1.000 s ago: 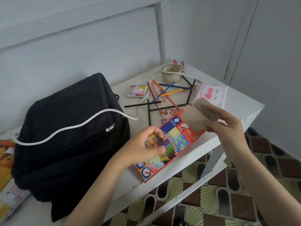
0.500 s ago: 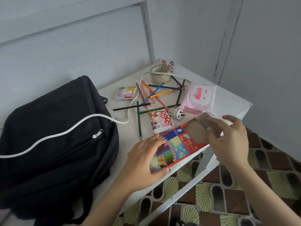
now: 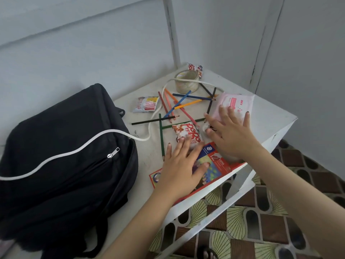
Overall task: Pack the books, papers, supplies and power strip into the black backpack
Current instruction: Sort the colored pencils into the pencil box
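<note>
Pencil box [image 3: 218, 163] is lying at the table [image 3: 261, 113] edge beside the black backpack [image 3: 61, 165] — left hand [image 3: 177, 171] resting flat on it with straight fingers, right hand [image 3: 231, 135], spread and gripping nothing, hiding its far end.

Black backpack [image 3: 61, 156] beside scattered pencils [image 3: 179, 105]

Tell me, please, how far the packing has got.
Early. Nothing visibly packed: white cord only drapes over the black backpack. In hand: left hand presses the pencil box; right hand spreads over the pink pack. Left: loose pencils, tape roll, snack packets on the table.
</note>
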